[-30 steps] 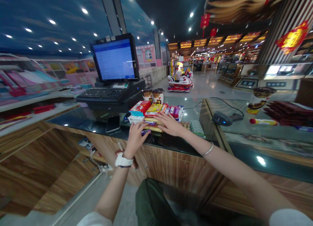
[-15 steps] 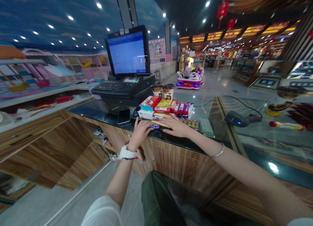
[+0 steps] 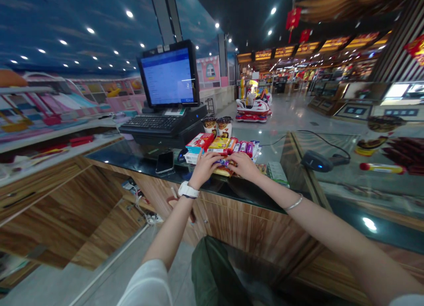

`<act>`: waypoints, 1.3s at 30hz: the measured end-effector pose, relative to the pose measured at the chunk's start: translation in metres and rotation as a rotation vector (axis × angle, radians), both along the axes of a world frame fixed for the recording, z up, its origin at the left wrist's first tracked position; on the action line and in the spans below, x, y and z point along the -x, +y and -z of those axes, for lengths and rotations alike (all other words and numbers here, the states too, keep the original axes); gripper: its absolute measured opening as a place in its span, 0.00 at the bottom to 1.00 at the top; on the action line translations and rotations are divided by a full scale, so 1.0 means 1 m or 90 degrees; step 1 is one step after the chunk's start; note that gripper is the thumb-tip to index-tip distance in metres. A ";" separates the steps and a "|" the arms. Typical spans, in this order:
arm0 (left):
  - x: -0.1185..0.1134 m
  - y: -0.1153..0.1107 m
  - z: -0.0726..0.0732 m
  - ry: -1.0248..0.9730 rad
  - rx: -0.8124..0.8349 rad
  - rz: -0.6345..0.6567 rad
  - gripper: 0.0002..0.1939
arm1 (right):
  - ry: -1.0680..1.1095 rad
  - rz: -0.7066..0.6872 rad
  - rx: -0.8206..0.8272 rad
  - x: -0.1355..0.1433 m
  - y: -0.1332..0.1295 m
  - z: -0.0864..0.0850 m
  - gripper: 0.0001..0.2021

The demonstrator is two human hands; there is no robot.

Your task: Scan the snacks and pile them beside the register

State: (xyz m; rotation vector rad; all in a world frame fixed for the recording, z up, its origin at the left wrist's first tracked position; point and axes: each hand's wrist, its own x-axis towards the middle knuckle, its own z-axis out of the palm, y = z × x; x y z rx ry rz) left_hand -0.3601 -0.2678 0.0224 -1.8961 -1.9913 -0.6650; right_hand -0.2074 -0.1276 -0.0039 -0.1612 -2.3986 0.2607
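The left hand (image 3: 206,168) has moved in toward the right hand (image 3: 245,165), and a purple packet (image 3: 222,163) now shows between their fingertips, over a yellow packet (image 3: 224,172); both hands thus meet at one spot near the counter's (image 3: 247,187) front edge; the fingers curve inward, though whether they pinch anything cannot be told; the purple wrapper looks small, partly covered, its print unreadable.
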 end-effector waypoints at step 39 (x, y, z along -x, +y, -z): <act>-0.106 0.041 -0.003 0.133 0.004 0.086 0.24 | -0.094 0.171 -0.170 -0.161 0.024 -0.018 0.27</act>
